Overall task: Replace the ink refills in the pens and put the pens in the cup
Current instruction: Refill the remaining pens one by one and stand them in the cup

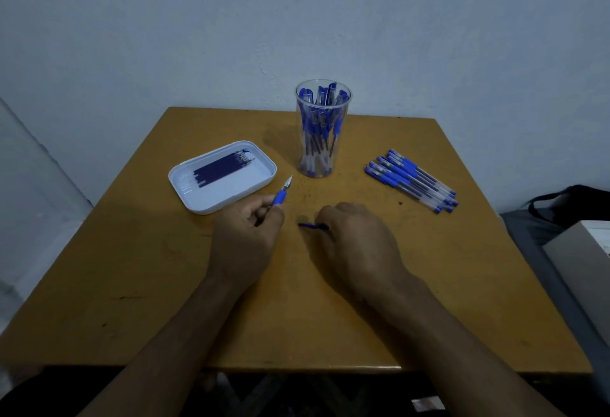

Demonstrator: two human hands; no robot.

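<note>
Pens and refills are spread around the clear cup (pixel 322 129), which stands upright toward the far edge of the yellow-brown counter (pixel 429 284) and already holds a cluster of blue-capped pens (pixel 318 119). On the near side of the cup, the left hand (pixel 246 235) has its fingers curled round a pen front piece (pixel 282 195), pinching it at the blue rubber sleeve so that the metal tip sticks out past the fingers and points up toward the cup. Just to the right of it, also on the cup's near side, the right hand (pixel 358 235) hangs knuckles-up over the counter with its fingers folded on a thin dark blue refill (pixel 312 226); only a short end of it pokes out leftward toward the other hand, and the two pieces are apart with bare counter between them. How much of the refill is tucked under the palm I cannot tell. Left of the cup and a little nearer lies a white tray (pixel 201 198) with a row of dark refills (pixel 219 169) laid side by side along its far half. Right of the cup, well apart from both hands, a bundle of capped pens (pixel 412 180) lies flat on the counter, roughly parallel.
</note>
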